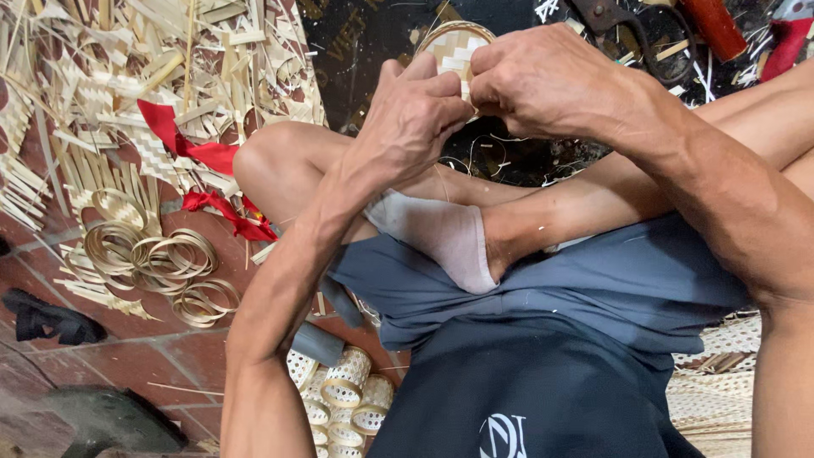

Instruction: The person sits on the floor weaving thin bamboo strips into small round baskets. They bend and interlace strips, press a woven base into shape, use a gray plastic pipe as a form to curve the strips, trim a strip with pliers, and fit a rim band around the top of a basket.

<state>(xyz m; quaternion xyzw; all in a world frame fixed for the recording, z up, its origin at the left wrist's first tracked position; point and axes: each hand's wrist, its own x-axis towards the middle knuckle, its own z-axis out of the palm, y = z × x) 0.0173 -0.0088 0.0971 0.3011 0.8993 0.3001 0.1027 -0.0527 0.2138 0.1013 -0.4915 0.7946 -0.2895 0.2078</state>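
Note:
A small round woven bamboo basket with a pale checkered weave and a bamboo rim sits at the top centre, held between both hands above my crossed legs. My left hand grips its lower left side, fingers curled over the rim. On the right edge, my right hand pinches the rim with closed fingers. Most of the basket is hidden behind the hands.
Bamboo strips and woven scraps pile up at the left, with a red ribbon and coiled bamboo rings. Several small woven cylinders lie by my left thigh. Scissors and a red-handled tool lie at the top right.

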